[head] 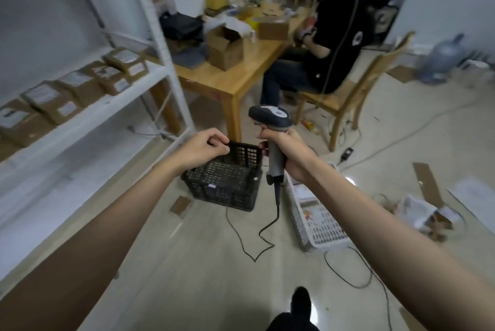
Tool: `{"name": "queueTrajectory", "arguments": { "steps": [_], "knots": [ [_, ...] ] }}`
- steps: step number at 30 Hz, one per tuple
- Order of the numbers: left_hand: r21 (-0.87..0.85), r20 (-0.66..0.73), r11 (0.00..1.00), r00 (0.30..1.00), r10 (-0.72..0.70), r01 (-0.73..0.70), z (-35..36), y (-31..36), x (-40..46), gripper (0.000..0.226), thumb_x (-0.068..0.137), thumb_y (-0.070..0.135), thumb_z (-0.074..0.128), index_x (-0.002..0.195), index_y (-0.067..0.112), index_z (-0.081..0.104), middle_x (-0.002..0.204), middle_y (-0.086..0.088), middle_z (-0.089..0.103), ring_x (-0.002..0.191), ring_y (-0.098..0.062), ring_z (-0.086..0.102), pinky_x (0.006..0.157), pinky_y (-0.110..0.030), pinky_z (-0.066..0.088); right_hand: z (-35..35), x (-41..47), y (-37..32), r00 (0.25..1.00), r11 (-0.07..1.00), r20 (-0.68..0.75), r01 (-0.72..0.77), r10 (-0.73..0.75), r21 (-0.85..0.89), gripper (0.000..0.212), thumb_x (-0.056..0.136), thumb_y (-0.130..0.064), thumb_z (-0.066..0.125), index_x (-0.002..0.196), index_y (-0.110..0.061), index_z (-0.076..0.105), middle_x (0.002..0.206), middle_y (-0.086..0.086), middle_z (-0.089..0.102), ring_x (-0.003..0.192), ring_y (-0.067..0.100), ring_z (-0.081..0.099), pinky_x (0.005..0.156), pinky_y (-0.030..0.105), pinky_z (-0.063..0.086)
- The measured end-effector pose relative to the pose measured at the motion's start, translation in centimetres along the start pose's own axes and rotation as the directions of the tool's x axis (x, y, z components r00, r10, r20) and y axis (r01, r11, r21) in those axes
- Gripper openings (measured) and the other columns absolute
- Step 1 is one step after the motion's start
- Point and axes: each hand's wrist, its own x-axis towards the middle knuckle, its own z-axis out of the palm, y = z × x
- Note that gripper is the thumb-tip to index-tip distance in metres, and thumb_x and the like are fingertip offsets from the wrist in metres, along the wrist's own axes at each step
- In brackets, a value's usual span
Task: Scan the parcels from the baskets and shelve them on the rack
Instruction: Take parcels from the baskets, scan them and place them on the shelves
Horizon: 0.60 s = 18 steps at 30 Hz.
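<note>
My right hand [288, 155] grips the handle of a grey barcode scanner [270, 116], head up, its black cable [263, 234] trailing to the floor. My left hand [205, 148] hovers beside it with fingers curled against the thumb; nothing shows in it. Below both hands a black plastic basket [227, 191] sits on the floor, and I see no parcel in it. A white basket [318, 231] lies to its right, partly hidden by my right arm. Several brown labelled parcels [77, 86] line a shelf of the white rack [88, 116] on the left.
A wooden table [235, 81] with open cardboard boxes stands behind the baskets. A seated person [332, 43] on a wooden chair [356, 94] works at it. Cardboard scraps [426, 183], cables and a water jug [444, 57] litter the floor on the right. My shoe [301, 301] is at the bottom.
</note>
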Motion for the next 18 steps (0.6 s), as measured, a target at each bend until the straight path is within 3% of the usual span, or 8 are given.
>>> {"name": "queueTrajectory", "arguments": {
  "steps": [2,4,8,11,15,18],
  "knots": [
    [-0.001,0.065,1.000,0.998,0.017,-0.017,3.8,2.8,2.4,0.015,0.092,0.022,0.071,0.106,0.019,0.069,0.096,-0.006,0.071,0.084,-0.011,0.063,0.081,-0.020,0.050,-4.8,-0.3,-0.6,0.998,1.000,-0.061,-0.005,0.006,0.020,0.020,0.088,0.004,0.068,0.102,-0.010,0.067,0.075,-0.001,0.062,0.062,0.013,0.055,0.055,0.022,0.046],
    [0.000,0.129,0.999,0.991,0.036,-0.036,7.5,5.4,4.4,0.015,0.091,0.020,0.071,0.106,0.019,0.069,0.097,-0.011,0.071,0.082,-0.012,0.061,0.082,-0.028,0.049,-9.3,-0.4,-1.1,0.993,0.999,-0.113,-0.023,0.027,0.037,0.022,0.088,0.005,0.066,0.106,-0.008,0.066,0.078,0.001,0.060,0.061,0.013,0.053,0.054,0.022,0.045],
    [0.039,0.237,0.996,0.969,0.063,-0.074,14.3,9.8,8.0,0.020,0.093,0.016,0.069,0.112,0.011,0.066,0.106,-0.017,0.070,0.079,-0.010,0.058,0.074,-0.020,0.045,-17.5,-0.3,-1.7,0.981,0.996,-0.176,-0.070,0.077,0.045,0.020,0.090,0.007,0.064,0.102,-0.009,0.064,0.079,0.003,0.056,0.064,0.014,0.051,0.056,0.024,0.043],
    [0.044,0.275,0.993,0.957,0.095,-0.111,17.8,12.1,10.5,0.022,0.093,0.019,0.069,0.114,0.013,0.065,0.099,-0.006,0.065,0.077,-0.004,0.056,0.067,-0.012,0.043,-22.3,0.0,-1.9,0.968,0.994,-0.227,-0.094,0.105,0.057,0.028,0.089,0.008,0.063,0.114,-0.005,0.061,0.080,0.004,0.057,0.064,0.014,0.053,0.056,0.023,0.044],
    [0.066,0.320,0.990,0.943,0.095,-0.122,21.1,13.4,13.4,0.020,0.093,0.019,0.069,0.112,0.014,0.065,0.100,-0.004,0.066,0.078,-0.006,0.057,0.069,-0.016,0.044,-26.7,0.5,-1.7,0.950,0.985,-0.271,-0.126,0.154,0.119,0.035,0.091,0.009,0.061,0.125,0.000,0.059,0.079,0.005,0.058,0.064,0.014,0.053,0.057,0.024,0.045],
    [0.079,0.340,0.991,0.937,0.079,-0.112,22.6,12.7,15.4,0.018,0.092,0.020,0.070,0.109,0.018,0.066,0.099,-0.003,0.066,0.078,-0.005,0.057,0.068,-0.017,0.045,-28.5,1.4,-1.2,0.942,0.972,-0.273,-0.146,0.193,0.183,0.031,0.092,0.010,0.058,0.121,-0.001,0.059,0.073,0.005,0.055,0.061,0.014,0.052,0.054,0.021,0.046]
  ]
}}
